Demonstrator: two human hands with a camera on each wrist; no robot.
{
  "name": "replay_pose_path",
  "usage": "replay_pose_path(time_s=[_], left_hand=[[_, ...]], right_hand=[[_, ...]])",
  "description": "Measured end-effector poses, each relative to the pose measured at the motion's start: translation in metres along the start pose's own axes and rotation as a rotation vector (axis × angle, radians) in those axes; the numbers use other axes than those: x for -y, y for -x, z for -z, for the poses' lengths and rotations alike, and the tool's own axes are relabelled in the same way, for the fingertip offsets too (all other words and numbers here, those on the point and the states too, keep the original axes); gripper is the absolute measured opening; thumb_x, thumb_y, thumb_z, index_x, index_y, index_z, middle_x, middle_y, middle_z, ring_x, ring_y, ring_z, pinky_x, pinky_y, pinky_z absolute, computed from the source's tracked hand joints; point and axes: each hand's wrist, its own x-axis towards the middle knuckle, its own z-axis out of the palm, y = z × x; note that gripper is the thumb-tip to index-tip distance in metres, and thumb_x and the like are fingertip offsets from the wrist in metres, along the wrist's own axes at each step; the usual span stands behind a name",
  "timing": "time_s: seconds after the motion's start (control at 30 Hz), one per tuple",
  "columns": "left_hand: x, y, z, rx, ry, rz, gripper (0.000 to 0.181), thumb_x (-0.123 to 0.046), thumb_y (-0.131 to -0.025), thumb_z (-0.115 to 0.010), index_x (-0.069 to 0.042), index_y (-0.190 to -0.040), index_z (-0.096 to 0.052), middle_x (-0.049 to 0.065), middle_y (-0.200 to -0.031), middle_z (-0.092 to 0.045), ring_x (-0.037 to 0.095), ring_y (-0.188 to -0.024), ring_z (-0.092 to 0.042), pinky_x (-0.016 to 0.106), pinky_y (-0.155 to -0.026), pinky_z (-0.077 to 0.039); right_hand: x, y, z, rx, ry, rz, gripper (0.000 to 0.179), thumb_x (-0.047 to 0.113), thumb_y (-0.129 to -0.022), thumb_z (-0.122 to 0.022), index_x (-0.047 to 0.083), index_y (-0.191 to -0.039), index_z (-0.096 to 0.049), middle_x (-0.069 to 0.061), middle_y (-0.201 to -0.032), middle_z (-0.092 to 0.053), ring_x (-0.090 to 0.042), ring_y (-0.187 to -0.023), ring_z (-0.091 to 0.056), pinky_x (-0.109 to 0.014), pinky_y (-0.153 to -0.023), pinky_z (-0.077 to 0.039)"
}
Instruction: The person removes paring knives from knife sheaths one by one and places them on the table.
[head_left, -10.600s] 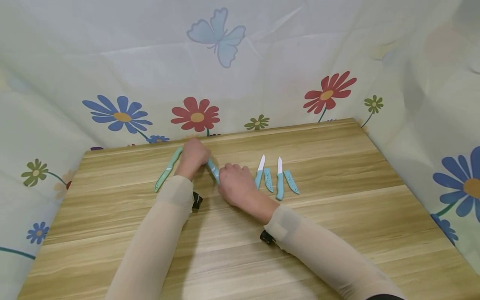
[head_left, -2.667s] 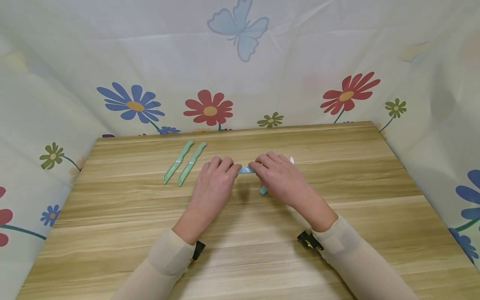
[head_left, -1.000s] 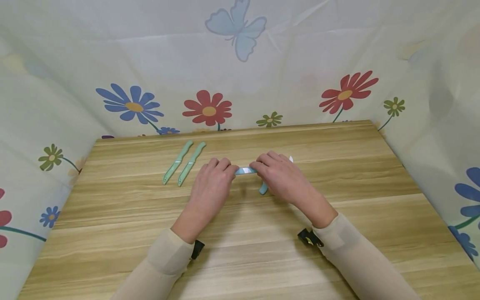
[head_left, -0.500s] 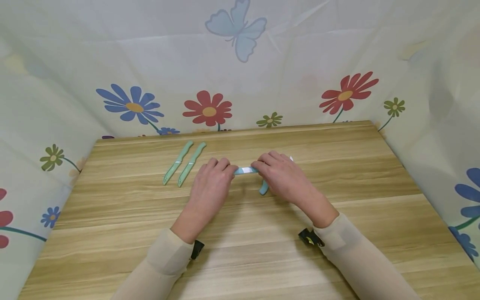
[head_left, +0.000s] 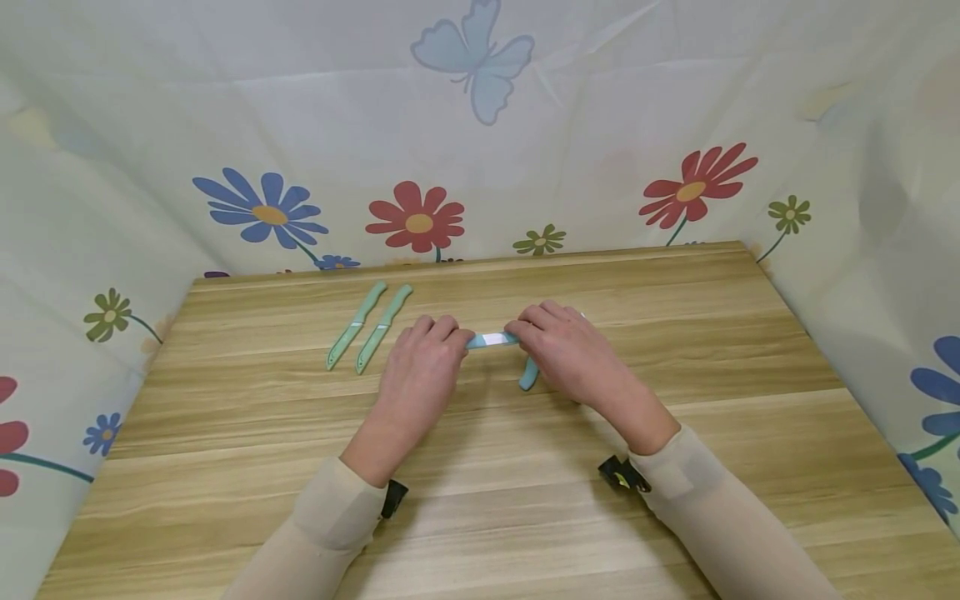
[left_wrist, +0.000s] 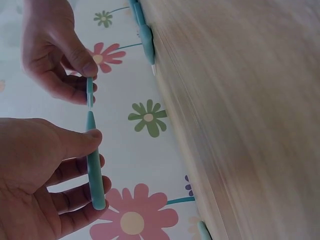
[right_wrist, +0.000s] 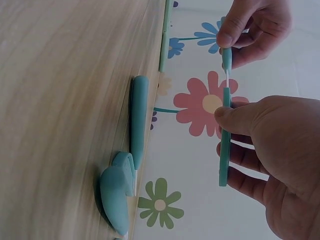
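Note:
My left hand (head_left: 423, 367) pinches the light-blue handle of a small paring knife (left_wrist: 95, 175) between thumb and fingers. Opposite it, my right hand (head_left: 570, 354) grips the knife's light-blue sheath (right_wrist: 224, 160). A short stretch of white blade (head_left: 495, 339) shows between handle and sheath; the tip is hidden inside. Both hands hold it level, raised above the table. Under the right hand lies another blue-handled knife (head_left: 528, 375), its middle covered in the head view.
Two green sheathed knives (head_left: 384, 328) lie side by side on the wooden table (head_left: 480, 517), left of the hands. Blue sheath-like pieces (right_wrist: 114, 195) lie near the loose knife, partly overlapping in the right wrist view. A flowered curtain (head_left: 315, 100) surrounds the table.
Earlier, the hands worked further left, beside one visible green knife; now two lie there. Over the last second the right hand has shifted slightly right and more blade shows.

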Motion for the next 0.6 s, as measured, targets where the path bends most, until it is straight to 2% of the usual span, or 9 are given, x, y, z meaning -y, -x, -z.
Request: replay_pose_path(time_s=[0.6], left_hand=[[0.0017, -0.0002, 0.0005, -0.002, -0.005, 0.008, 0.02, -0.012, -0.096, -0.08, -0.007, -0.116, -0.079, 0.005, -0.101, -0.066, 0.025, -0.088, -0.056, 0.034, -0.073, -0.052]], right_hand=[[-0.0036, 0.0004, 0.0014, -0.028, -0.015, 0.008, 0.023, 0.011, -0.1, -0.076, 0.005, -0.122, -0.074, -0.006, -0.112, -0.07, -0.026, -0.101, -0.062, -0.036, -0.083, -0.054]])
